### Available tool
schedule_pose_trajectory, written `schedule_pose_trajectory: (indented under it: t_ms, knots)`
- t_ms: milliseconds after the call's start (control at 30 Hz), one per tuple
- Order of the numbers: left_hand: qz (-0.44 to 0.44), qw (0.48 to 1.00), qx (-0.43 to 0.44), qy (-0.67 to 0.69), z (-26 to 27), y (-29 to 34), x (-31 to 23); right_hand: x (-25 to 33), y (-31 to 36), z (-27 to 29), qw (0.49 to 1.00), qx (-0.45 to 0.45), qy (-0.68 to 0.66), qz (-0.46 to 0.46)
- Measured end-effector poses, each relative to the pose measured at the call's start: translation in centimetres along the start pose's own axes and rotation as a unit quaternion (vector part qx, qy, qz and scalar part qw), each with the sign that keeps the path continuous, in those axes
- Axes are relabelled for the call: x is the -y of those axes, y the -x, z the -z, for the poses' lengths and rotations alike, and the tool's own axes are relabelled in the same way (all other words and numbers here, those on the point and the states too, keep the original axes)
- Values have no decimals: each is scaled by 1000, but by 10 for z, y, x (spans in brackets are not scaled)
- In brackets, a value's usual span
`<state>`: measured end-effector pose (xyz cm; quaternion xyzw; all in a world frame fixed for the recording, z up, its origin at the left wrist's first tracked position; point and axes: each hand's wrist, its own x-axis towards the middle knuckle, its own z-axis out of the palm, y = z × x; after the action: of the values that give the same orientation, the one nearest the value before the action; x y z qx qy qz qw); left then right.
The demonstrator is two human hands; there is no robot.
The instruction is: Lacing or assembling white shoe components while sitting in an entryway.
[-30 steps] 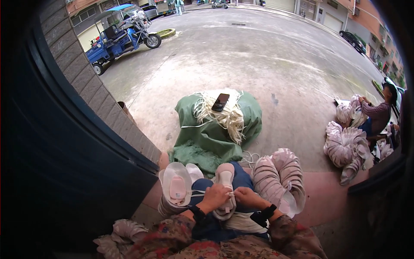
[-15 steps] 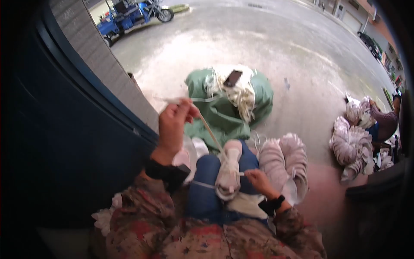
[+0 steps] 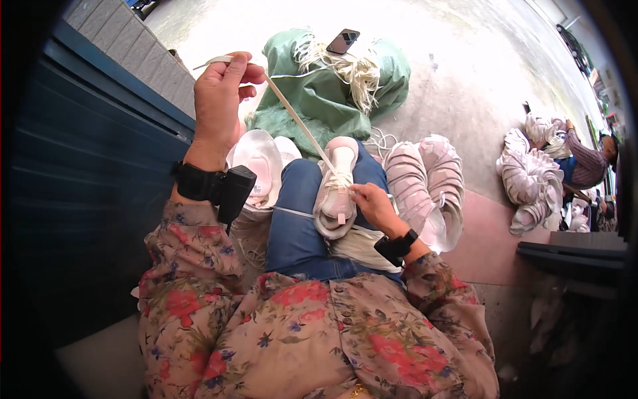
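A pale pink-and-white shoe (image 3: 331,216) lies on my lap between my blue-jeaned thighs, toe pointing away from me. A cream shoelace (image 3: 292,113) runs taut from its lacing up to my left hand (image 3: 222,93). That hand is raised high at the left, thumb and fingers pinched on the lace, its tip sticking out beyond them. My right hand (image 3: 375,205) is closed at the shoe's right side, fingertips pinching at the lacing; what they grip is partly hidden, but it looks like lace. A thin white strand (image 3: 292,212) crosses my left thigh.
Stacked pink shoe uppers (image 3: 407,176) stand right of my knees; others (image 3: 258,166) sit at my left. Ahead, a green sack (image 3: 286,86) bears a lace bundle (image 3: 359,74) and a phone (image 3: 343,41). A dark-blue door (image 3: 100,166) flanks me. Another person (image 3: 585,159) sits far right among more uppers.
The view has tipped downward, so everything sits higher in the picture. My left hand has risen farther from the shoe, drawing out more lace. My right hand has come closer to the lacing.
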<state>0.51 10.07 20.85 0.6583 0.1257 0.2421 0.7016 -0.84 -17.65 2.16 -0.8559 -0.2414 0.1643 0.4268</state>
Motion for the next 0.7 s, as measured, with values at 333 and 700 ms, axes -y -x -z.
schedule_pose_trajectory:
  t_ms: [333, 700]
  knots:
    - [13, 999, 43, -15, -7, -3, 0, 1, -18, -5, 999, 44, -15, 26]
    - [64, 902, 289, -314, -7, 98, 168, -5, -25, -21, 992, 27, -124, -17]
